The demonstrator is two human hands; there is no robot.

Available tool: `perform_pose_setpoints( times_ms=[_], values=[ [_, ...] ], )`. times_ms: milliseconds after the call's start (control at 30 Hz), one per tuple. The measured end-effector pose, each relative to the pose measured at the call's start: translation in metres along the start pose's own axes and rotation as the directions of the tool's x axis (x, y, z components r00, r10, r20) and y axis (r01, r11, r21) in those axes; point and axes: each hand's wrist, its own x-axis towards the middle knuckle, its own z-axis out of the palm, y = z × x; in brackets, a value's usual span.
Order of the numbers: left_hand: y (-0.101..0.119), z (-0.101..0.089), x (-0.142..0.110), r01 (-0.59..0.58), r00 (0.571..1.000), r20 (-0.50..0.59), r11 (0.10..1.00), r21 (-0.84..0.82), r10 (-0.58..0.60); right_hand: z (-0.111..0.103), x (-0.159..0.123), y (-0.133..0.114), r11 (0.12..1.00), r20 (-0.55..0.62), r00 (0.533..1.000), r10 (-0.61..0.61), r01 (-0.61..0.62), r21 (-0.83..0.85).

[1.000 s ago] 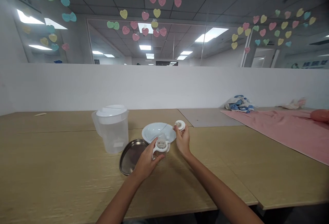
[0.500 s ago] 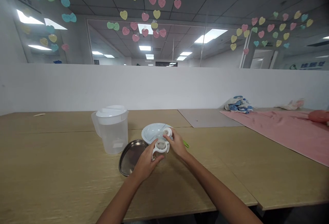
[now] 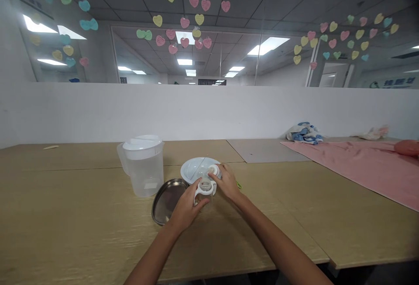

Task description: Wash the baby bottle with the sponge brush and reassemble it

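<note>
My left hand [image 3: 186,204] is wrapped round a small clear bottle [image 3: 205,187] with white side handles, held upright on the wooden table [image 3: 81,215]; its mouth is uncovered. My right hand [image 3: 227,183] grips a small white cap [image 3: 214,171] just above and to the right of the bottle's mouth. Right behind both hands stands a white divided plate [image 3: 196,168].
A steel oval tray [image 3: 166,194] lies left of the bottle, and a clear plastic jug [image 3: 144,164] with a white lid stands behind it. A pink cloth [image 3: 366,163] covers the table's right side, with crumpled fabric [image 3: 304,131] at its far end. A white partition [image 3: 196,110] backs the table.
My right hand brought the white cap down and left, from beside the plate's right rim to just over the bottle's mouth. My left hand kept the bottle still.
</note>
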Motion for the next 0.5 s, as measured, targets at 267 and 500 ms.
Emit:
perform_pose_setpoints(
  times_ms=[267, 500],
  values=[
    [-0.0027, 0.0007, 0.0000, -0.032, 0.999, -0.021, 0.999, -0.007, 0.032, 0.0066, -0.0020, 0.0040, 0.998, 0.057, 0.997, 0.044, -0.042, -0.036],
    [-0.0018, 0.0008, -0.0004, -0.033, 0.999, -0.020, 0.999, -0.004, 0.033, 0.0067, -0.0016, 0.0015, 0.995, -0.006, 0.996, 0.085, -0.084, 0.059]
  ],
)
